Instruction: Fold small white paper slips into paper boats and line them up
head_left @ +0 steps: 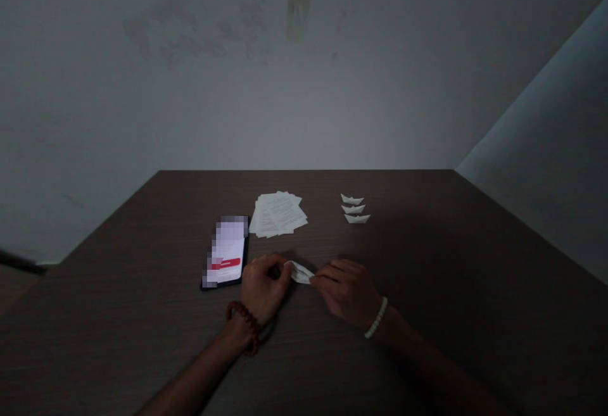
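Observation:
Between my two hands a small folded piece of white paper [301, 273] is held just above the dark wooden table [304, 365]. My left hand [265, 286], with a brown bead bracelet at the wrist, pinches its left end between thumb and fingers. The right end is gripped by the fingertips of my right hand [349, 290], which wears a pale bead bracelet. Part of the paper is hidden behind the fingers. Beyond my right hand, three small folded paper boats [353, 209] stand one behind another.
A loose stack of printed paper sheets [279, 214] lies beyond my left hand. To the left of that hand is a phone [227, 251] with its screen lit. A grey wall [304, 99] rises behind the table's far edge, and a pale slanted surface [546, 125] stands at the right.

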Demonstrator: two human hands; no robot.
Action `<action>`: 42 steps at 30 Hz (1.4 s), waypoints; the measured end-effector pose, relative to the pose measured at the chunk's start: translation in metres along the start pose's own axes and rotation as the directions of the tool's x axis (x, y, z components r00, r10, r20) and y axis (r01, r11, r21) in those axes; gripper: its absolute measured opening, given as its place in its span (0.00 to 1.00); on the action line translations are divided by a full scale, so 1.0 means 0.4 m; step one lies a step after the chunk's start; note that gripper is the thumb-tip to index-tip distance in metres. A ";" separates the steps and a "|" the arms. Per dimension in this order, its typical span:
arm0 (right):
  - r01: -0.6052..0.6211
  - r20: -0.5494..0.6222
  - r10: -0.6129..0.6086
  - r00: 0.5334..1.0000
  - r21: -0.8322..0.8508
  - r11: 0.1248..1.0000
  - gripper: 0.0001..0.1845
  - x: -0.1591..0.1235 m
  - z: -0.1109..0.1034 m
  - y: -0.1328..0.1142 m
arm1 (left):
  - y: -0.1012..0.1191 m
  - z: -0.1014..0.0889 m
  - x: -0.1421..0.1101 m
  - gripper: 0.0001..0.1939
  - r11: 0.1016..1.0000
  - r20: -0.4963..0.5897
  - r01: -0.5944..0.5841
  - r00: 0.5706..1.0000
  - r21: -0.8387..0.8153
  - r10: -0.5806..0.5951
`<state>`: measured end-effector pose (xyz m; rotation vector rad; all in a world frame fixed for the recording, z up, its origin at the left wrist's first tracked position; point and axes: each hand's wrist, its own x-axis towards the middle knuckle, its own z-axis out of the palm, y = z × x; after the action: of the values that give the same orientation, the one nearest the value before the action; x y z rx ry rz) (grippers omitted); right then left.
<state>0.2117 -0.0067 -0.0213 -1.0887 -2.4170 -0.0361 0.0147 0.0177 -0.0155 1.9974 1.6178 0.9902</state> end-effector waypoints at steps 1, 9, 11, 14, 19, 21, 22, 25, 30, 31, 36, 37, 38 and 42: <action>-0.009 -0.006 0.009 1.000 0.015 1.000 0.07 0.000 0.000 0.000 | 0.000 0.000 0.000 0.12 1.000 0.008 0.006 1.000 0.001 -0.006; -0.056 -0.078 0.073 0.994 0.193 0.980 0.04 0.000 -0.003 0.016 | 0.000 -0.003 0.002 0.14 1.000 0.078 -0.019 0.997 0.004 0.019; -0.058 -0.111 0.089 0.990 0.255 0.965 0.04 0.000 -0.005 0.029 | 0.001 -0.005 0.002 0.15 0.999 0.095 -0.034 0.995 0.013 0.033; -0.064 -0.128 0.105 0.986 0.289 0.955 0.04 -0.004 -0.007 0.046 | 0.000 -0.006 0.002 0.15 0.999 0.131 -0.045 0.990 0.009 0.043; -0.078 -0.027 0.087 0.996 0.229 0.970 0.07 -0.007 -0.018 0.066 | -0.002 -0.004 0.003 0.17 0.999 0.193 -0.045 0.980 0.003 0.044; -0.104 -0.003 0.108 0.994 0.240 0.965 0.08 -0.008 -0.029 0.083 | -0.003 -0.003 0.003 0.17 0.999 0.195 -0.030 0.980 -0.011 0.031; -0.142 0.000 0.146 0.989 0.244 0.959 0.07 -0.010 -0.036 0.096 | -0.003 -0.003 0.003 0.16 1.000 0.193 -0.026 0.981 -0.017 0.029; -0.291 -0.022 0.302 0.953 0.216 0.932 0.08 -0.021 -0.058 0.155 | -0.001 -0.004 0.003 0.16 0.999 0.193 -0.042 0.980 -0.015 0.044; -0.483 0.003 0.487 0.873 0.147 0.863 0.09 -0.056 -0.078 0.268 | 0.002 -0.006 0.006 0.14 0.997 0.212 -0.070 0.975 -0.023 0.073; -0.492 0.004 0.497 0.868 0.144 0.858 0.09 -0.064 -0.077 0.285 | 0.002 -0.006 0.007 0.14 0.997 0.213 -0.070 0.974 -0.023 0.073; -0.515 -0.016 0.522 0.853 0.144 0.845 0.09 -0.085 -0.064 0.337 | -0.002 -0.005 0.008 0.14 0.996 0.226 -0.087 0.970 -0.018 0.089; -0.518 -0.021 0.526 0.850 0.143 0.843 0.09 -0.085 -0.061 0.344 | -0.002 -0.004 0.009 0.14 0.995 0.227 -0.094 0.969 -0.016 0.095; -0.520 -0.028 0.529 0.848 0.141 0.842 0.10 -0.085 -0.059 0.349 | -0.003 -0.003 0.009 0.14 0.995 0.228 -0.101 0.968 -0.016 0.102; -0.518 -0.046 0.528 0.848 0.136 0.844 0.10 -0.078 -0.050 0.365 | -0.004 -0.002 0.010 0.14 0.994 0.224 -0.111 0.968 -0.013 0.111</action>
<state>0.3417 0.0667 -0.0422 -1.6178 -1.9435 0.2387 0.0132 0.0218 -0.0147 2.1337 1.3993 0.7694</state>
